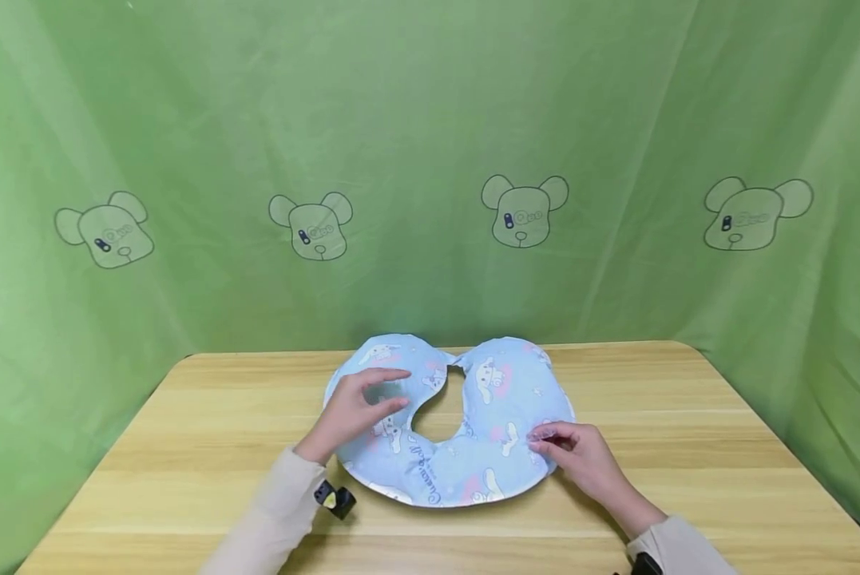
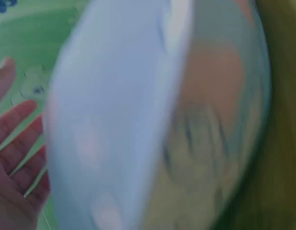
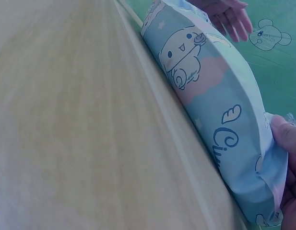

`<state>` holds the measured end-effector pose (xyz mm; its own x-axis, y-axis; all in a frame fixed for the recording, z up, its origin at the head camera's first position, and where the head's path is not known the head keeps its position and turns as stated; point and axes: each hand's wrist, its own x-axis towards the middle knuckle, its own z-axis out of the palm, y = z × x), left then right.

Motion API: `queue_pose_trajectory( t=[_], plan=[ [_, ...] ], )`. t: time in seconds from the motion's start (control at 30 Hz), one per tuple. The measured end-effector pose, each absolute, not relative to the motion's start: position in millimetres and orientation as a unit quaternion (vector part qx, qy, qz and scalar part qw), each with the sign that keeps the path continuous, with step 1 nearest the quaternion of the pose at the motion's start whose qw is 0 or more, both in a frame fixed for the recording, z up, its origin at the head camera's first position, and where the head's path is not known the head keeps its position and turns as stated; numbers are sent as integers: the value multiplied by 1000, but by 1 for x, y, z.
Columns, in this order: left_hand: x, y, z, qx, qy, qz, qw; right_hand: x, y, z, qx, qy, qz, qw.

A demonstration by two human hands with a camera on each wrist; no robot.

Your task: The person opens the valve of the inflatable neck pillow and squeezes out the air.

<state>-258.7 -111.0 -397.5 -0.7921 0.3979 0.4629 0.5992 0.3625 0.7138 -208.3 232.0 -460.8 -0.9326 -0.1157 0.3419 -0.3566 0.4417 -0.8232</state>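
A light-blue inflatable neck pillow (image 1: 487, 471) with white cartoon puppies lies on the table, puffed out, its narrow opening facing the far side. My right hand (image 1: 580, 459) pinches its right part; a small clear plastic piece (image 3: 291, 119) shows at the fingertips, and I cannot tell exactly what it is. Above the left lobe hovers my left hand (image 1: 354, 411), thumb and fingers spread apart with nothing between them. The left wrist view is blurred and shows the pillow's side (image 2: 114, 120) close up, with spread fingers (image 2: 18, 143) beyond it.
The pillow rests on a light wooden table (image 1: 688, 447), near its back edge. Behind and at both sides hangs a green cloth (image 1: 415, 120) with outlined bear heads. A small black camera (image 1: 336, 499) sits on the left wrist.
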Motion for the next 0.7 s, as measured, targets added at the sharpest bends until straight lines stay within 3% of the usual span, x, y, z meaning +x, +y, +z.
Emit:
queue_pose_trajectory(
  t=[0.23,0.47,0.7],
  plan=[
    [-284,-135,-406,-294,-840,-449,75,-209,232,-462,131,-841,513,113],
    [-278,-136,-398,-264,-837,-479,0,-208,233,-462,116,-849,506,98],
    [-294,-139,-424,-289,-823,-486,-50,-208,233,-461,107,-856,497,90]
  ],
)
